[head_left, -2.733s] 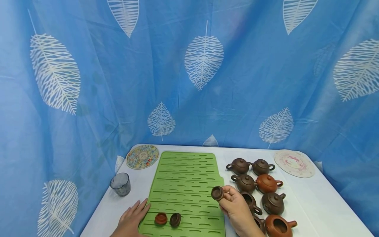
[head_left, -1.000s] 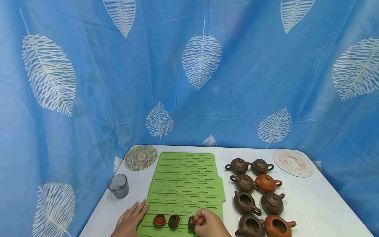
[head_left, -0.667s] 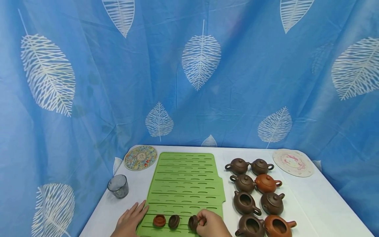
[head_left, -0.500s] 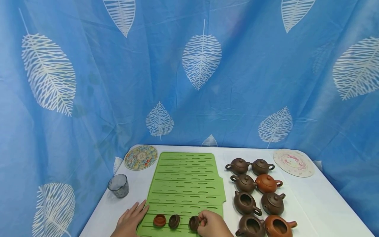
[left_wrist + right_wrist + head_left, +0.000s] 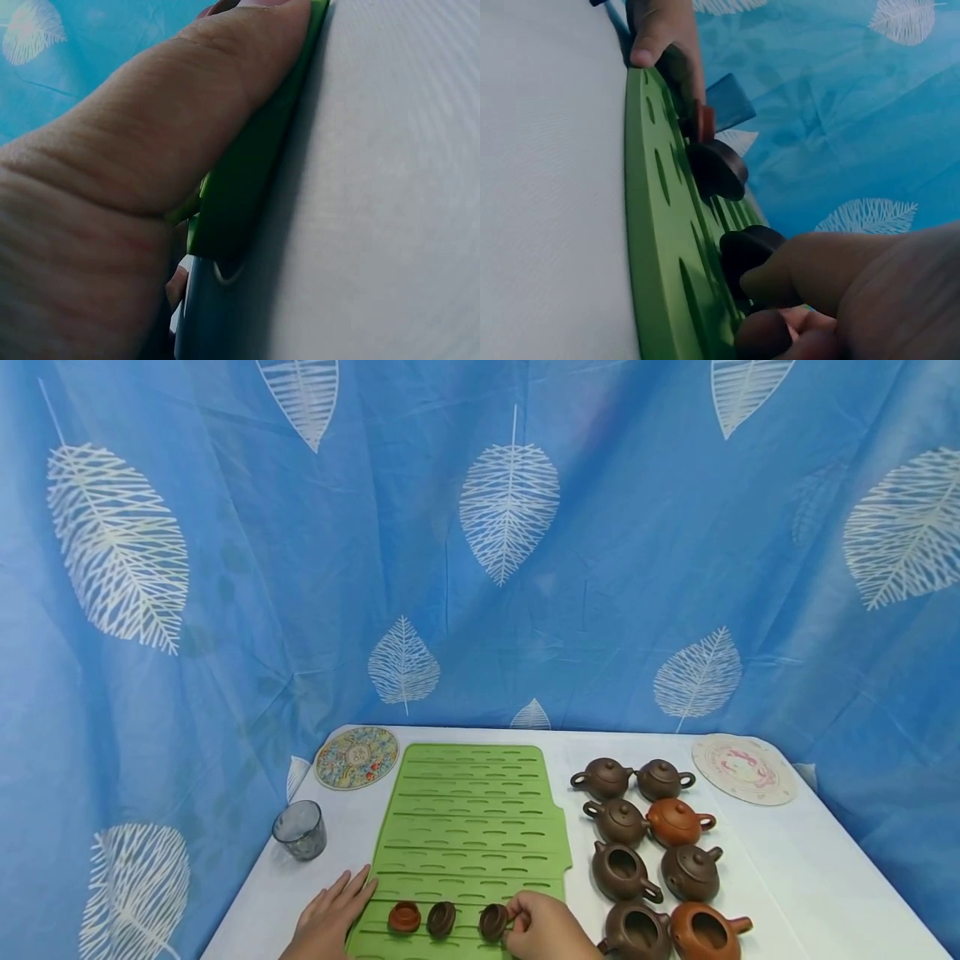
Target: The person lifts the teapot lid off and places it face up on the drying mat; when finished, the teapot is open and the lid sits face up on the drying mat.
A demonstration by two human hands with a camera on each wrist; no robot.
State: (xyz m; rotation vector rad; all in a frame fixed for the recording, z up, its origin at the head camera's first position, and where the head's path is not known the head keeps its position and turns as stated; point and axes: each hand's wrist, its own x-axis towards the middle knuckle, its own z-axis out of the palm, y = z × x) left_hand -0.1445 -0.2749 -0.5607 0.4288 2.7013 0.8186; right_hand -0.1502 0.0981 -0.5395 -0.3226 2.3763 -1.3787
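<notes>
My right hand [image 5: 547, 928] pinches a dark brown teapot lid [image 5: 492, 923] at the near part of the green slotted mat [image 5: 480, 827]. The lid is tilted, hollow side showing; in the right wrist view the thumb touches it and the forefinger is curled beside it. Left of it on the mat lie a second dark brown lid [image 5: 441, 920] and a reddish-brown lid [image 5: 404, 917]. My left hand [image 5: 330, 917] rests at the mat's left edge, fingers extended; in the left wrist view its thumb [image 5: 187, 97] lies along the mat's side.
Several teapots stand right of the mat. Three lack lids: a dark one [image 5: 611, 881], another dark one [image 5: 622, 922] and a reddish one [image 5: 684, 937]. A grey glass [image 5: 300, 832] and a patterned round coaster [image 5: 357, 758] are at left; a pale round coaster [image 5: 744, 769] is back right.
My right hand has carried the dark lid from beside the teapots down to the mat, right of the other two lids. It then turned the lid slightly. The left hand has stayed put.
</notes>
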